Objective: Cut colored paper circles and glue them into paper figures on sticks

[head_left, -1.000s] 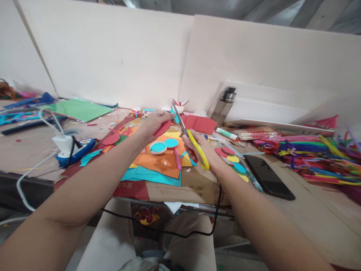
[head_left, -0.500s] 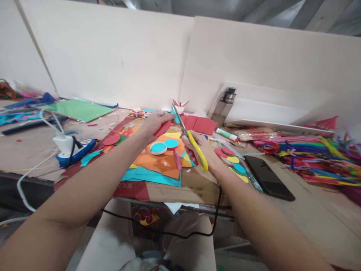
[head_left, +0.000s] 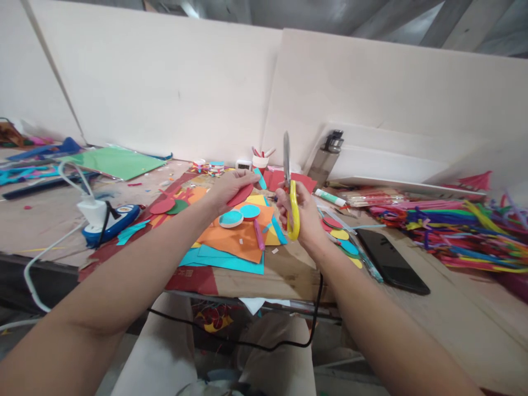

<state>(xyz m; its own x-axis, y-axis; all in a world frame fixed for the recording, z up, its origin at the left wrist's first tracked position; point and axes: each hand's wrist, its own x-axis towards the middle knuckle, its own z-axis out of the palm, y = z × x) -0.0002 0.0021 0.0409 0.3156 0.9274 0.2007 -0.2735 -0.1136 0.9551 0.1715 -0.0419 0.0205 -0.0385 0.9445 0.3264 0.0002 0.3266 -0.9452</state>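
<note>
L hand [head_left: 236, 183] closed, pinching red paper [head_left: 242, 193] under fingers; blue strip [head_left: 260, 178] at fingertips. R hand [head_left: 306, 212] wrapped round yellow-handled scissors [head_left: 294, 212], blades up, near strip, apart.

The scissors [head_left: 292, 190] are made up of smooth grey metal blades and shiny yellow plastic handles. Matt, paper-like faces are shown by the red piece [head_left: 240, 196], the blue strip [head_left: 259, 179] and the orange sheet [head_left: 229, 242]. Dull brown cardboard [head_left: 289, 275] is marked by creases and scuffs. A glossy, glass-like front is seen on the phone [head_left: 394, 261]. The bottle [head_left: 324, 162] appears to be formed of see-through grey plastic, the charger [head_left: 91, 212] of smooth white plastic. A slight sheen is given off by the green sheet [head_left: 117, 162]. Fuzzy surfaces are shown by the pipe cleaners [head_left: 457, 236], soft matt cloth by the trousers [head_left: 165, 341].
</note>
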